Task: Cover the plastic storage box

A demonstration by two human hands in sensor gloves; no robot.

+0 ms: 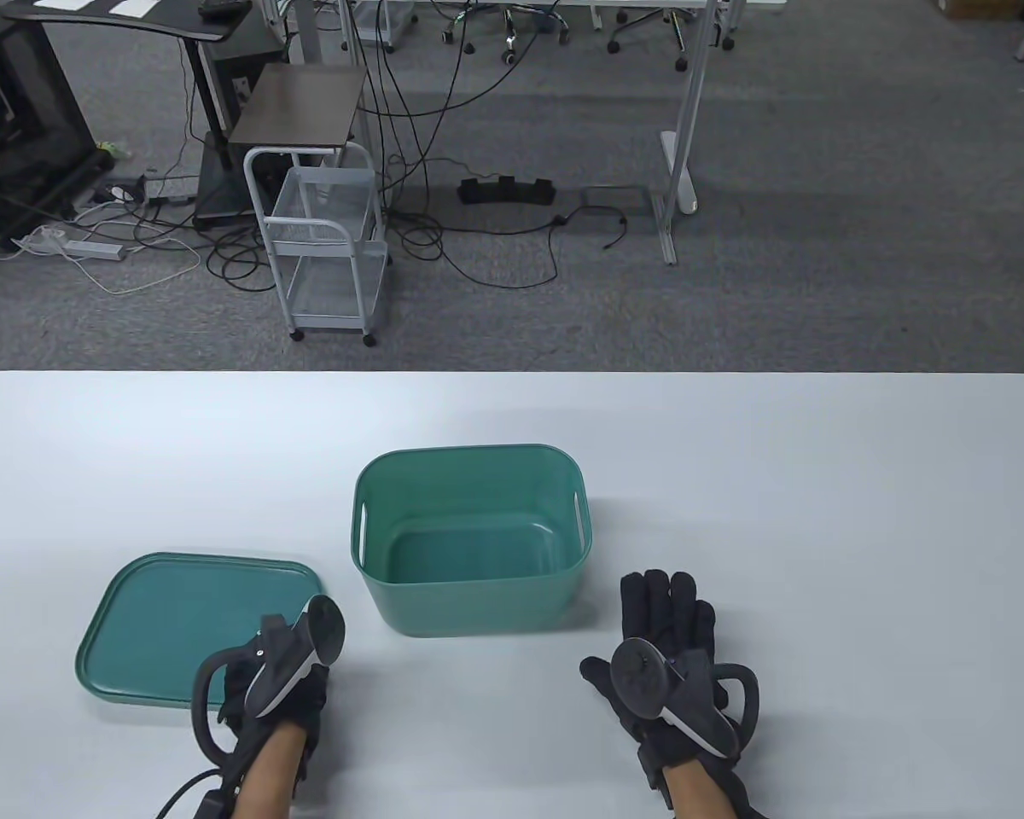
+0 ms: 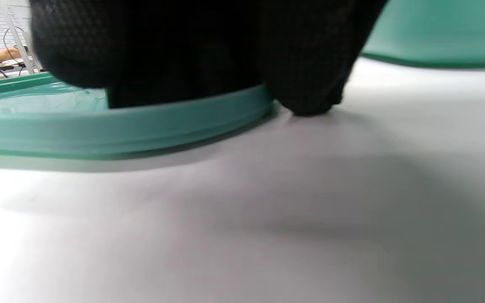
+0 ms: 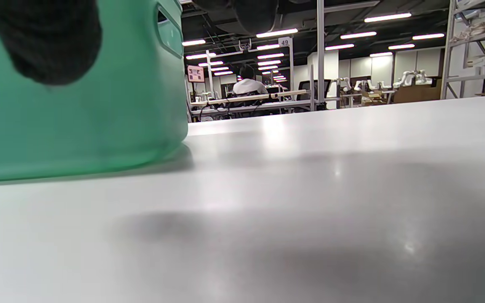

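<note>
The open green storage box [image 1: 474, 537] stands mid-table. Its green lid [image 1: 179, 623] lies flat on the table to the box's left. My left hand [image 1: 277, 674] is over the lid's near right corner. In the left wrist view its fingers [image 2: 192, 54] lie on the lid's rim [image 2: 141, 126] and one fingertip [image 2: 310, 105] touches the table beside the rim. Whether it grips the lid is not clear. My right hand [image 1: 667, 618] lies flat and spread on the table, just right of the box and apart from it. The box wall [image 3: 78, 118] fills the left of the right wrist view.
The white table [image 1: 819, 512] stretches to the right and behind the box. Beyond its far edge the floor holds a white wire cart [image 1: 328, 247] and cables. The box shows at the top right of the left wrist view [image 2: 436, 38].
</note>
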